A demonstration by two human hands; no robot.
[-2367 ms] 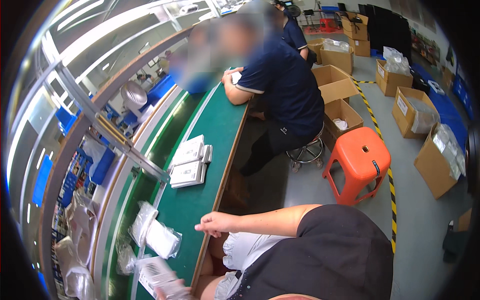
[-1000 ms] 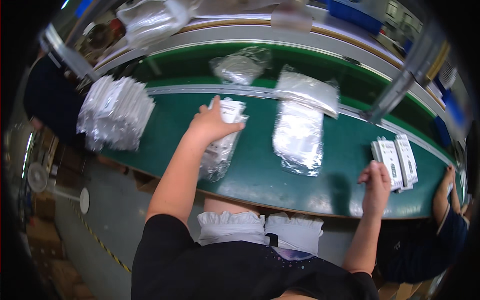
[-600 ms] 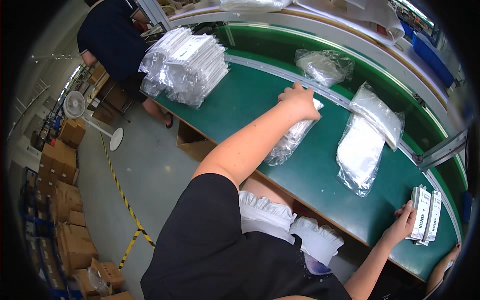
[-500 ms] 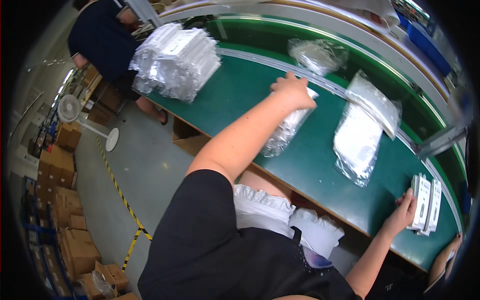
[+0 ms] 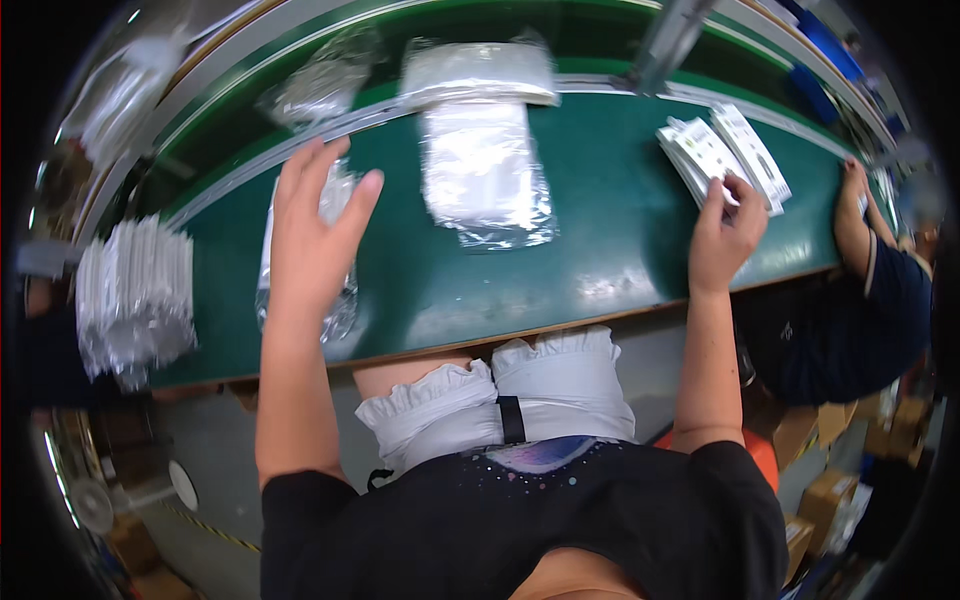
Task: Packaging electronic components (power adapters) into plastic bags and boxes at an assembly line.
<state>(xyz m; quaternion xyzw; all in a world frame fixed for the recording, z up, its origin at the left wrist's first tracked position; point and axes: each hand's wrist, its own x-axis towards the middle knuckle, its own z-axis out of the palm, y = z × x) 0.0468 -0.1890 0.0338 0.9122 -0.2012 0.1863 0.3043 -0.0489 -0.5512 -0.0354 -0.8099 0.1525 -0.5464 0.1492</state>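
Note:
My left hand (image 5: 312, 225) hovers with fingers spread over a clear bag (image 5: 343, 310) of white pieces on the green worktable (image 5: 600, 220). It holds nothing, and it hides much of that bag. At the right, my right hand (image 5: 728, 232) has its thumb and fingers closed on the near end of a slim white plastic piece (image 5: 705, 150) in a small stack. Beside it lies another printed white piece (image 5: 752, 160). Between my hands are a pile of clear plastic bags (image 5: 482, 180) and a bundle of bags (image 5: 480, 75) across its far end.
A tall stack of bagged white pieces (image 5: 137, 290) stands at the table's left end. A crumpled clear bag (image 5: 325, 80) lies beyond the metal rail (image 5: 385, 112). A metal post (image 5: 672, 45) rises at the back. Another person's arm (image 5: 855, 215) rests at the right end.
My view has swung to the right. The left hand has come off the bagged pieces and spread its fingers. My right hand has reached onto the white pieces and closed on one.

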